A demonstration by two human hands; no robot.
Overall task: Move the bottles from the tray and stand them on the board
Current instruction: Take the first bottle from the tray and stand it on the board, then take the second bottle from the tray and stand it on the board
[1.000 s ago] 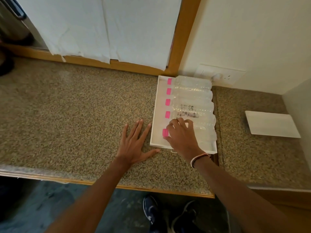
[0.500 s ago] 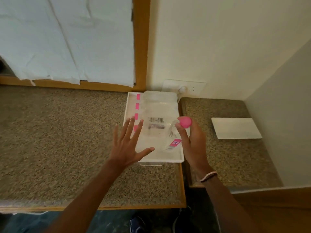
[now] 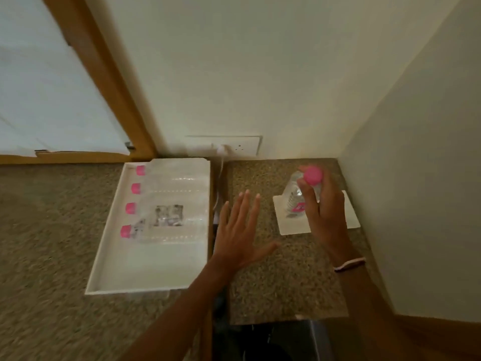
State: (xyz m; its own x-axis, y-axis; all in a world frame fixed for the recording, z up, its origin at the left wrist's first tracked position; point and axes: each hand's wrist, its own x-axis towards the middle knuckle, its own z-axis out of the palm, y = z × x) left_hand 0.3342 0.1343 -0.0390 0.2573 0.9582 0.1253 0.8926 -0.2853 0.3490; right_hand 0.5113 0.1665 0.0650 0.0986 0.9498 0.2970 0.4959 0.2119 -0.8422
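Placing step. A clear bottle [image 3: 295, 198] with a pink cap [image 3: 313, 175] is held nearly upright, its top leaning slightly toward the viewer, over the left part of the white board [image 3: 289, 225]; whether its base touches the board cannot be told, since fingers and blur hide the foot. The right hand [image 3: 324, 207] is clamped on the bottle's neck and shoulder, just under the cap. The left hand [image 3: 240, 230] is spread flat and empty, fingers apart, over the tabletop [image 3: 281, 282] between board and tray [image 3: 145, 272]. Four more bottles [image 3: 166, 204] lie side by side in the tray, caps to the left, well apart from the board. To do the step well, as a judgement: square the bottle to vertical, set its base fully down near a far corner of the board so room remains for four others, and loosen the grip only once it stands steady, as a light bottle held high tips easily.
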